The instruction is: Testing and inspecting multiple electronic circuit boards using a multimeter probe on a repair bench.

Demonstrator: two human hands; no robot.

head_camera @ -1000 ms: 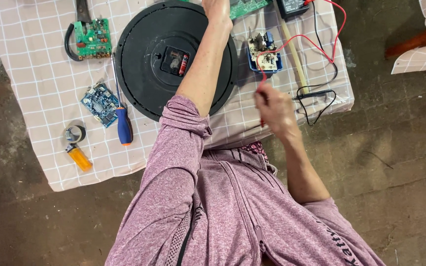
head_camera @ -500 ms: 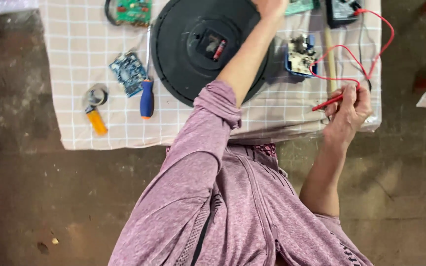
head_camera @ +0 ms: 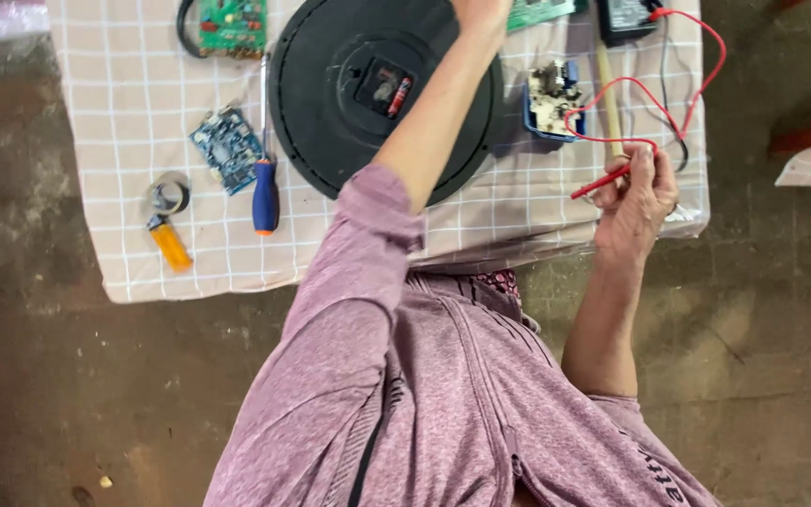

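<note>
I look straight down on a table under a checked cloth (head_camera: 96, 103); the round black disc (head_camera: 382, 89) at its middle serves as my landmark.

Right hand (head_camera: 638, 202): off the disc's right side, over the table's near right corner. My fingers are pressed together, pinching a red test probe (head_camera: 603, 180) whose tip points back toward the disc. Its red lead (head_camera: 645, 89) loops away to a black meter (head_camera: 626, 17) at the far edge, up and to the right of the disc.

Left hand (head_camera: 481, 11): at the disc's far rim, cut off by the top of the view; I cannot tell whether it grips anything. My forearm in its mauve sleeve crosses the disc's right half.

Between disc and probe: a small blue tray holding a circuit board (head_camera: 551, 99), just beside the disc's right rim, with a wooden stick (head_camera: 607, 94) past it.

Left of the disc: a blue-handled screwdriver (head_camera: 265, 188) just beside the rim, then a blue circuit board (head_camera: 227, 148). Farther left lie a roll of tape (head_camera: 169, 195) and an orange lighter (head_camera: 171, 244). A green circuit board (head_camera: 232, 23) lies up and left of the disc.
</note>
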